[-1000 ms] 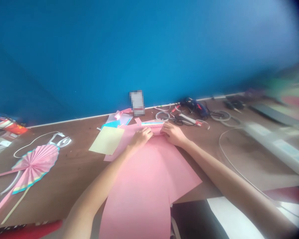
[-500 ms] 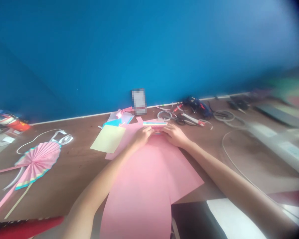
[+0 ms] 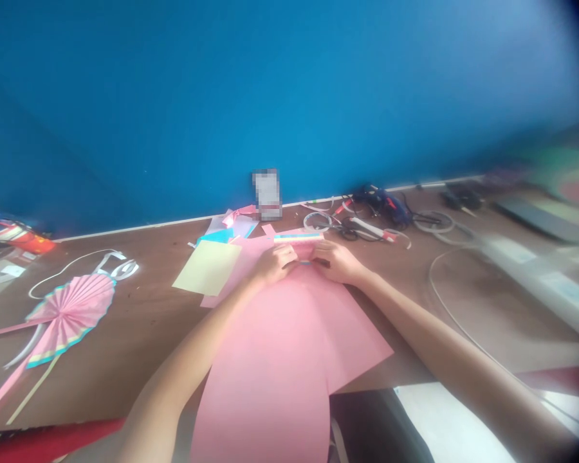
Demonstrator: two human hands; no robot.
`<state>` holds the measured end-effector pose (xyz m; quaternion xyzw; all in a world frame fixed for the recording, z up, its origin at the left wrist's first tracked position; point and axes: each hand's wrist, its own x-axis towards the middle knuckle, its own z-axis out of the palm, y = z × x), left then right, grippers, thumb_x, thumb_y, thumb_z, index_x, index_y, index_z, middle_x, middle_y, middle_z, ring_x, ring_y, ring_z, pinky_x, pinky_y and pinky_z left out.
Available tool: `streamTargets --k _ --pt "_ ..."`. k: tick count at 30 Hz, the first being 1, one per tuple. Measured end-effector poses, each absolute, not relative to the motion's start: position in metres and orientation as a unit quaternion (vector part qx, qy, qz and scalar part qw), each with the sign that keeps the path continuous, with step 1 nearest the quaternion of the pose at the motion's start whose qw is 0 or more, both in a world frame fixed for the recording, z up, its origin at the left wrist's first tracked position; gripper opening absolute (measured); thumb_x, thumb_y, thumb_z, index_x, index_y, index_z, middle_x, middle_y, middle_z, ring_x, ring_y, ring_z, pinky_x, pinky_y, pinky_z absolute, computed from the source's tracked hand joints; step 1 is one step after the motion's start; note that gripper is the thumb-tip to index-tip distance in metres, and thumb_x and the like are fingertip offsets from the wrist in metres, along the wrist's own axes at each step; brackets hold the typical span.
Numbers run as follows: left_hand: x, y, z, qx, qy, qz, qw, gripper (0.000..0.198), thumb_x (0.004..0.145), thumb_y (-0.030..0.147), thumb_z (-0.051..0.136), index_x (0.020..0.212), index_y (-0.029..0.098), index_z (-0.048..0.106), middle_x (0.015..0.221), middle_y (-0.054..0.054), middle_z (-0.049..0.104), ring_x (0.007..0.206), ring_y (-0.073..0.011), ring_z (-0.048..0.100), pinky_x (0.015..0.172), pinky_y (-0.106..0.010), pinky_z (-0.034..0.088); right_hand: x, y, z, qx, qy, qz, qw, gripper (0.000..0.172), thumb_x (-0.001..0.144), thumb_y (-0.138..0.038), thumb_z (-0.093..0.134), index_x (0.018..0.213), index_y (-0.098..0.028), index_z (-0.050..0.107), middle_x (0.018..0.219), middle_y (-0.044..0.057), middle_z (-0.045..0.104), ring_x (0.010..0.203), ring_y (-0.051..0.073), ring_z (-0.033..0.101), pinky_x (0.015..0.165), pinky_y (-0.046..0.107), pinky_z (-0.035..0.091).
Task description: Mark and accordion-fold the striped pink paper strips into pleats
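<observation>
A long pink paper sheet (image 3: 265, 360) runs from the table's middle down over its front edge. At its far end my left hand (image 3: 278, 262) and my right hand (image 3: 335, 260) face each other with bent fingers, each pinching the sheet's edge. Between and just beyond them lies a narrow folded part of the paper with blue and yellow edge stripes (image 3: 298, 238). The fingertips are partly hidden behind the knuckles. Another pink sheet (image 3: 361, 347) lies underneath, its corner showing at the right.
A pleated pink paper fan (image 3: 70, 312) lies at the left. Near my left hand is a pale yellow sheet (image 3: 210, 267), with blue paper (image 3: 217, 235) behind it. Cables (image 3: 376, 222) lie at the back right, and a power strip (image 3: 535, 283) at the right. The blue wall (image 3: 289, 96) stands behind.
Both hands have shifted slightly toward me along the paper's far end, and more of the striped fold shows beyond them. The whole view has moved a little.
</observation>
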<state>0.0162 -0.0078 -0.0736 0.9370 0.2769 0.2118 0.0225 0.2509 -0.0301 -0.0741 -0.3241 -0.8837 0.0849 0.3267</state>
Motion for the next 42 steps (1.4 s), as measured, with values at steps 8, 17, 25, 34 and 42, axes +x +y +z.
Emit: streamTargets --k 8,17,25,34,42 --pt "0.013 -0.012 -0.071 0.945 0.283 0.159 -0.036 0.028 0.097 0.027 0.04 0.096 0.019 0.067 0.092 -0.006 0.062 0.091 -0.0161 0.057 0.079 -0.028 0.045 0.252 -0.03 -0.075 -0.325 -0.885 0.085 0.323 0.024 0.081 -0.006 0.05 0.087 -0.021 0.068 0.091 0.006 0.07 0.086 0.019 0.061 0.076 0.03 0.047" --pt "0.015 -0.015 -0.071 0.938 0.306 0.156 -0.044 0.033 0.099 0.03 0.035 0.101 0.019 0.066 0.093 -0.006 0.063 0.092 -0.0158 0.058 0.079 -0.028 0.045 0.25 -0.033 -0.073 -0.313 -0.888 0.083 0.326 0.026 0.085 -0.007 0.047 0.096 -0.02 0.067 0.095 0.007 0.068 0.091 0.02 0.059 0.079 0.032 0.046" --pt "0.02 -0.021 -0.062 0.935 0.329 0.131 -0.021 0.037 0.1 0.035 0.031 0.103 0.021 0.066 0.092 -0.005 0.063 0.09 -0.0174 0.061 0.075 -0.028 0.045 0.25 -0.033 -0.071 -0.299 -0.891 0.06 0.335 0.035 0.088 -0.007 0.043 0.105 -0.023 0.068 0.1 0.008 0.067 0.098 0.022 0.058 0.084 0.035 0.048" --pt "0.021 -0.021 -0.062 0.918 0.37 0.141 0.034 0.03 0.1 0.03 0.033 0.093 0.018 0.059 0.094 -0.006 0.066 0.085 -0.0179 0.062 0.07 -0.03 0.045 0.244 -0.035 -0.073 -0.283 -0.909 -0.023 0.303 0.037 0.09 -0.007 0.04 0.111 -0.021 0.066 0.1 0.01 0.065 0.098 0.022 0.054 0.084 0.037 0.046" --pt "0.018 -0.018 -0.074 0.912 0.384 0.145 -0.008 0.031 0.1 0.035 0.033 0.089 0.018 0.057 0.09 -0.005 0.068 0.08 -0.0177 0.064 0.064 -0.029 0.042 0.241 -0.036 -0.076 -0.285 -0.906 -0.059 0.307 0.03 0.092 -0.013 0.041 0.107 -0.021 0.066 0.096 0.01 0.062 0.091 0.022 0.051 0.078 0.035 0.041"
